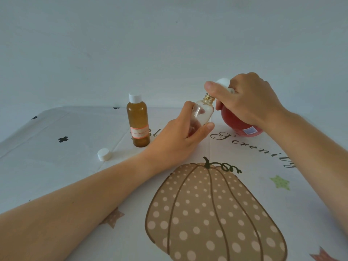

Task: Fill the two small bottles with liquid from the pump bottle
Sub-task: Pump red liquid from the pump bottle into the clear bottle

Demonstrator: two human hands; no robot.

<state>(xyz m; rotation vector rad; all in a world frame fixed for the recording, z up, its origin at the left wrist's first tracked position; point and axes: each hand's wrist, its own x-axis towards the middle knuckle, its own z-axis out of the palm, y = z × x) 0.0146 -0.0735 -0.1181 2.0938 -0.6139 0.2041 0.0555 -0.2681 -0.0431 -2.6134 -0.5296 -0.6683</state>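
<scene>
My left hand (180, 136) holds a small clear bottle (202, 113) with a gold threaded neck, tilted slightly right, its mouth under the pump nozzle. My right hand (246, 100) rests on the white pump head (224, 82) of the round red pump bottle (241, 127), which stands on the table at the right. A small amber bottle (139, 122) with a white cap and pink label stands upright to the left, untouched. A loose white cap (103, 154) lies on the cloth further left.
A white tablecloth (56, 166) with a dotted pumpkin print, stars and script lettering covers the table. A plain pale wall rises behind the table's far edge.
</scene>
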